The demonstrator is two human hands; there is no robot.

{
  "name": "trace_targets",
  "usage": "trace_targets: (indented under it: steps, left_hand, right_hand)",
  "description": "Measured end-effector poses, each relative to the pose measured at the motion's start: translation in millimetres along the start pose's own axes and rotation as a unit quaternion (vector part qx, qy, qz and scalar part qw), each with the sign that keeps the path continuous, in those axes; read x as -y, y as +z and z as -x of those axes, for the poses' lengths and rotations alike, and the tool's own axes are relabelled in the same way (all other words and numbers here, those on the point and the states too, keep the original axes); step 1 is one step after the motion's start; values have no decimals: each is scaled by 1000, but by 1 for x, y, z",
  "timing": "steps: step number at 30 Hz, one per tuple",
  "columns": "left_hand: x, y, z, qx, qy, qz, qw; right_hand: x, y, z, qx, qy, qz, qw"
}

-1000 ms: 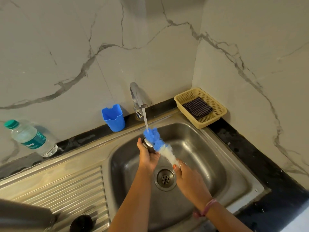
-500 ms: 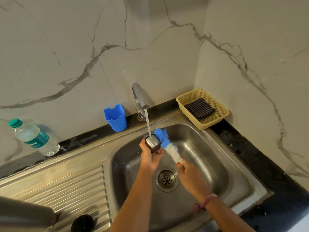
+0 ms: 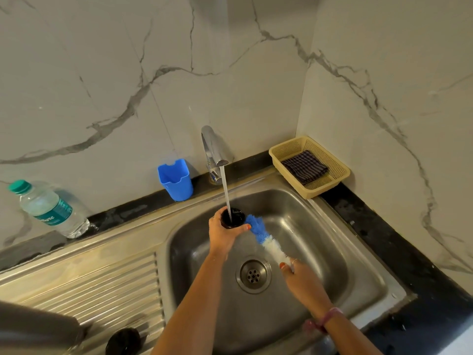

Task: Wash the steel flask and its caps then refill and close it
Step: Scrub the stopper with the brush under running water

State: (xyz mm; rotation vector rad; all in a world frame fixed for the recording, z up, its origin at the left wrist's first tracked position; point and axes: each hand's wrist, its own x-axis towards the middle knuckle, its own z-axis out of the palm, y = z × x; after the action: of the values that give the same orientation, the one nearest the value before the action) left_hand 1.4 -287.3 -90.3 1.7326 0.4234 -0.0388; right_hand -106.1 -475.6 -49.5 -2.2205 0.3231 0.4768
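My left hand (image 3: 222, 235) grips a small steel flask cap (image 3: 233, 218) with its dark open side up, and the tap's water stream (image 3: 226, 190) falls straight into it. My right hand (image 3: 304, 283) holds the handle end of a bottle brush (image 3: 263, 235) with blue and white bristles. The brush's blue tip rests just right of the cap, outside it. The steel flask (image 3: 38, 326) lies blurred at the bottom left on the drainboard. A round black cap (image 3: 122, 340) sits beside it.
The steel sink (image 3: 332, 239) has its drain (image 3: 253, 275) below my hands. The tap (image 3: 212, 147) runs at the back. A blue cup (image 3: 176, 179) and a water bottle (image 3: 48, 210) stand on the left ledge. A yellow basket (image 3: 337, 172) holds a dark cloth (image 3: 304, 166) in the right corner.
The brush has come away from the cap and dropped to its right. My left hand has turned the cap open side up under the stream.
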Motion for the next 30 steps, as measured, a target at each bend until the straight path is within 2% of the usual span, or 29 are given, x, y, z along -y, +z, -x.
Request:
trace_targets:
  steps: [5, 11, 16, 22, 30]
  left_hand:
    - [-9, 0, -1, -8, 38, 18, 999]
    - [-6, -6, 2, 0, 46, -2, 999]
    - [-5, -15, 1, 37, 63, -33, 997]
    - [-27, -38, -10, 120, 59, -84, 988]
    - [-63, -50, -37, 157, 49, -121, 979]
  right_hand:
    - [0, -1, -3, -3, -2, -11, 1000]
    - [-1, -1, -6, -4, 0, -10, 1000]
    - [-5, 0, -10, -4, 2, -14, 1000]
    - [-6, -4, -18, -7, 2, -13, 1000]
    - [-7, -8, -29, -25, 0, -4, 1000]
